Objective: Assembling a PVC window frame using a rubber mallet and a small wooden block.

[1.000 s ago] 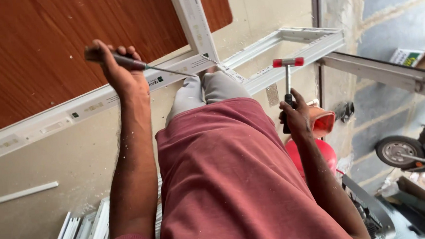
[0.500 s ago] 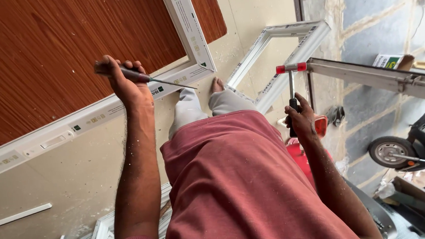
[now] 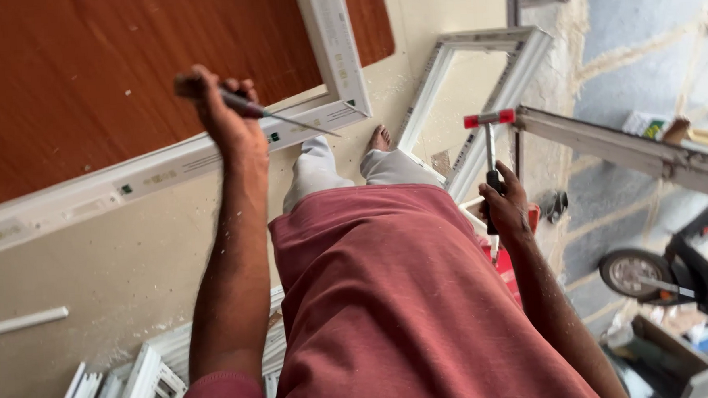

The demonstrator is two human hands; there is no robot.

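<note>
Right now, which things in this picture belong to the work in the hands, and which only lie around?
In the work:
- left hand holding a thin pointed tool
- right hand holding a red-headed hammer
- white frame on the brown board

Only lying around:
- second white frame
- white offcuts
- scooter

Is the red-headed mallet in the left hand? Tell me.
No: the right hand grips the mallet; the left hand holds a chisel.

Both hands are fisted — the left hand (image 3: 224,117) raised on an outstretched arm, the right hand (image 3: 504,207) lower.
</note>
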